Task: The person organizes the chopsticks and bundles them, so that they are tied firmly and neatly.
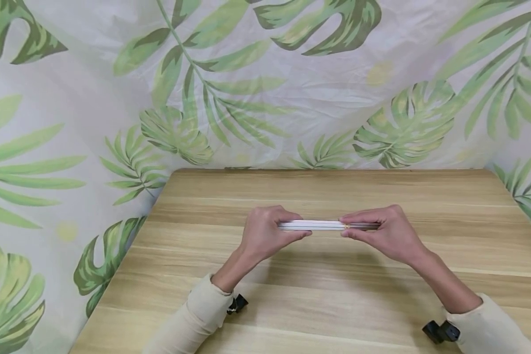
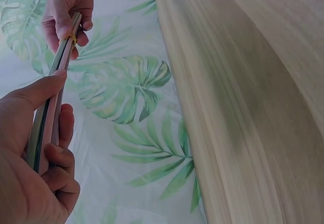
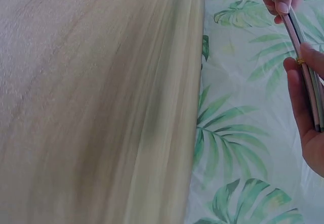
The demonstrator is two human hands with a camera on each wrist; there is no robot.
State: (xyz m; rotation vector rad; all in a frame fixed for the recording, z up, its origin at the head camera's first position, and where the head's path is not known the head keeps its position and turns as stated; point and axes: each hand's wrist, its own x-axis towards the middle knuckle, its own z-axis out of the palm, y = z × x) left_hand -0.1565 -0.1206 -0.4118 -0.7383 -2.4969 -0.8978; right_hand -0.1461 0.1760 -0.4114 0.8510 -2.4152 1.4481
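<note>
Above the table, both hands hold a level bundle of slim straight sticks (image 1: 323, 224), one hand at each end. My left hand (image 1: 265, 231) pinches its left end between thumb and fingers. My right hand (image 1: 394, 233) grips the other end, its thumb and fingertips next to a thin yellow tie (image 3: 299, 61) round the bundle. In the head view the sticks look whitish, turning brownish at the right end. Pink, green and dark lengths show side by side in the left wrist view. The ends inside the palms are partly hidden.
A wood-grain table (image 1: 318, 314) lies beneath the hands. Behind it and along its sides hangs a pale cloth (image 1: 327, 98) with green leaf prints. Small black devices (image 1: 440, 332) sit at the cuffs of the beige sleeves (image 1: 203, 307).
</note>
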